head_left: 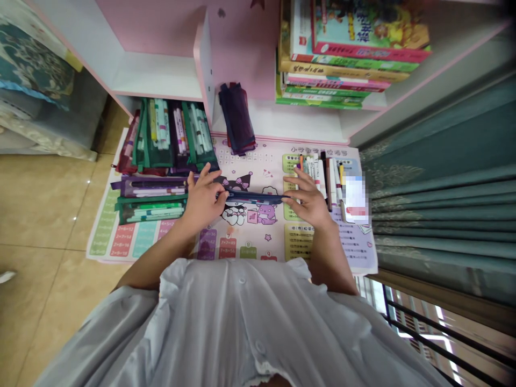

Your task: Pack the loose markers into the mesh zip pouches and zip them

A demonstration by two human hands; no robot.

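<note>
A dark blue zip pouch (253,197) is stretched sideways above the printed desk mat (245,250). My left hand (205,199) pinches its left end between thumb and forefinger, the other fingers raised. At the right end, thumb and forefinger of my right hand (308,201) grip the pouch's corner. Something slim and light-coloured shows along the pouch. To the right of my right hand lie loose markers (318,174). Beside my left hand rest a green pouch (155,209) and a purple pouch (157,185), both with pens inside.
Filled mesh pouches (161,134) crowd the desk's back left. Folded dark pouches (237,118) lie at the back centre. Stacked books (334,80) occupy the shelf at right. A partly blurred phone (355,200) lies near the right edge, beside a curtain (435,188).
</note>
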